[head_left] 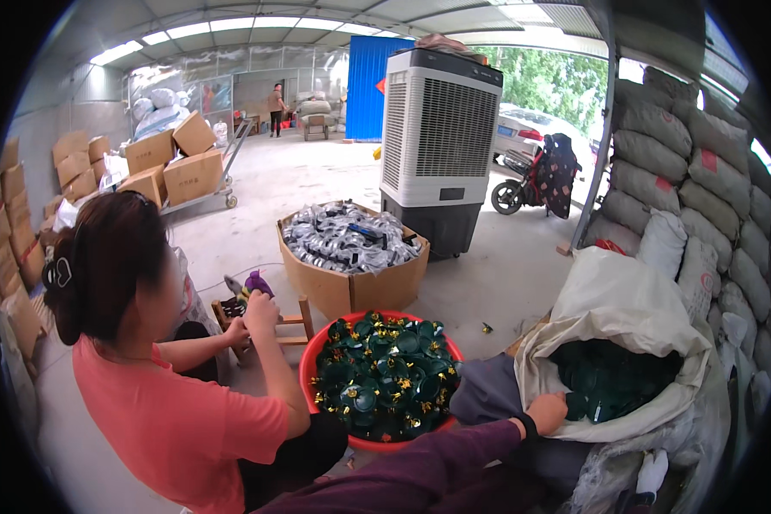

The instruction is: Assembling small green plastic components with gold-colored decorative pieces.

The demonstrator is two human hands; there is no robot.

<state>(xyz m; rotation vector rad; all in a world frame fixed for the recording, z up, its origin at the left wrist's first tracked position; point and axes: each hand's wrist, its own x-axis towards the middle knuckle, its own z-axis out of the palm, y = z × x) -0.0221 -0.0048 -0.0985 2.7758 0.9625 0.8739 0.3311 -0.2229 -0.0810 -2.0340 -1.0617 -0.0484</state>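
Note:
My left hand (546, 414), on a purple-sleeved arm with a black band at the wrist, is closed at the near left rim of an open whitish sack (535, 351). Dark green plastic pieces (612, 377) fill the sack's mouth, and some lie right by my fingertips. What my curled fingers hold, if anything, is hidden. My right hand does not show. Left of the sack stands a red tub (307, 377), heaped with dark green cup-like pieces (385, 368) bearing small yellow parts.
A co-worker in a coral shirt (180, 420) sits at left, both hands at a small purple item (255, 283) above a wooden stool (295, 321). Behind the tub are a carton (351, 291) of clear-wrapped parts and an air cooler (441, 128). Stacked sacks (660, 163) line the right.

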